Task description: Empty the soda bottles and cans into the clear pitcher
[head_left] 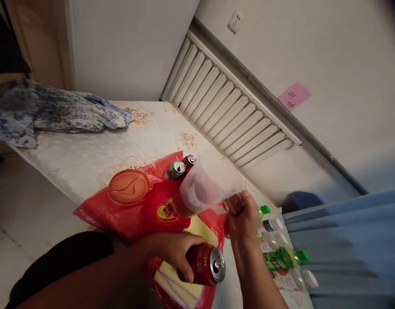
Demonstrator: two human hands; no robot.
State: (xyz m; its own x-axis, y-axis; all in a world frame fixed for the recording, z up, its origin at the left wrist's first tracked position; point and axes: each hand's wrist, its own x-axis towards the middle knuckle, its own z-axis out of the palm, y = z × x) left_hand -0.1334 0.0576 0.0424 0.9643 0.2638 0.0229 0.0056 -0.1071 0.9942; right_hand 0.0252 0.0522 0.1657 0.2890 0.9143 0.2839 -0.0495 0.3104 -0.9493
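Note:
My left hand (pixel 181 253) is wrapped round a dark red drink can (pixel 200 264), which is tilted with its opened top facing right. With my right hand (pixel 240 210) I pinch the rim of a translucent plastic container (pixel 200 189), whose base is toward the red bag. Under and around them lies a red plastic bag (pixel 101 214) with a round emblem. An orange-red round lid (pixel 128 186) rests on the bag's left part. Behind the container stand a green opened can (pixel 176 170) and a dark opened can (pixel 189 161).
Several plastic bottles, one green (pixel 282 258), lie at the table's right edge by a blue curtain (pixel 345 244). Patterned cloth (pixel 68 111) covers the table's far left. A white radiator (pixel 229 98) runs along the back. Yellow-and-purple packaging (pixel 178 287) lies below my left hand.

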